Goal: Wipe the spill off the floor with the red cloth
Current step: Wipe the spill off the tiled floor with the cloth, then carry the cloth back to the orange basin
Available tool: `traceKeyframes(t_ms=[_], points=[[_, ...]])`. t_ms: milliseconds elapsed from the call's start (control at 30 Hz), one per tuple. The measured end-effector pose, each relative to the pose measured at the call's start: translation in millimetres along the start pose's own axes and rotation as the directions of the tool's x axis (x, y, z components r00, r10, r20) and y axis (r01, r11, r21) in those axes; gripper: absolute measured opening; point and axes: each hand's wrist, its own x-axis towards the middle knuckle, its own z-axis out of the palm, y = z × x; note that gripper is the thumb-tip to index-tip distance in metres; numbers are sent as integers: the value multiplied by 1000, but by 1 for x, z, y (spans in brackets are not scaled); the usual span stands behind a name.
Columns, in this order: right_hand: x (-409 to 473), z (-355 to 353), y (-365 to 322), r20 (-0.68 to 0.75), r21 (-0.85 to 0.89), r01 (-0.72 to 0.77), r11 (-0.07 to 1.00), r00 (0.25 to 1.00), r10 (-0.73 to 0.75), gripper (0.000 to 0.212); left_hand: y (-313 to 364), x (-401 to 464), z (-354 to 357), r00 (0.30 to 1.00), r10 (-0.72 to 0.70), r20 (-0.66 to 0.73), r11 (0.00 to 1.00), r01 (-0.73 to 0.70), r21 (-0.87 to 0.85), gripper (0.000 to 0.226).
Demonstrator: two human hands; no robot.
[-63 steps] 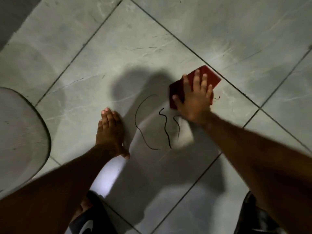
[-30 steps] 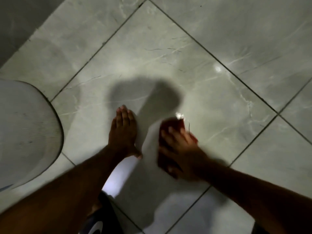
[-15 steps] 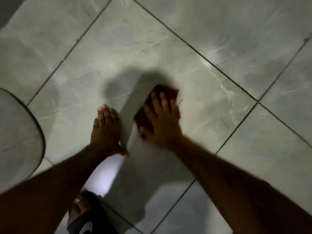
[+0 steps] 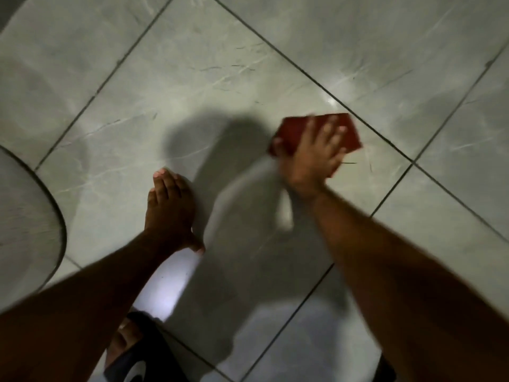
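The red cloth lies flat on the grey tiled floor, near a grout line at the right of the middle. My right hand presses down on it with fingers spread, covering its near half. A thin dark trace shows on the tile just right of that hand. My left hand rests flat on the floor to the left, fingers together, holding nothing. No dark spill lines show on the tile between the two hands.
A round pale surface with a dark rim fills the left edge. My foot in a dark sandal is at the bottom. Dark grout lines cross the tiles diagonally. A bright light patch lies near my left wrist.
My right hand has slid the cloth away and to the right, from beside my left hand. The dark curved spill lines seen two seconds ago are gone. My left hand stays planted.
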Motion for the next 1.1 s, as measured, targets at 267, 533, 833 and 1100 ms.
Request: traceKeyframes(t_ms=[267,533,833,1100], points=[[-58,-21,146,423,-122,899,420,430,-797,82,0,-4,-3,1000,-1,-20,1000,1,-6,175],[-133,-13,86,110,35,70,997,991,-73,64,2,-7,2,994,-90,-62,996,90,8,173],[-157,-82,-46,631,766,-557,321,748,-206,42,25,-96,-14,930,-36,-364,584,-276,-763,52],[-198,-222,-139,466,750,-71,657,763,-449,45,-43,-226,-134,941,-289,-175,-99,-212,-972,45]])
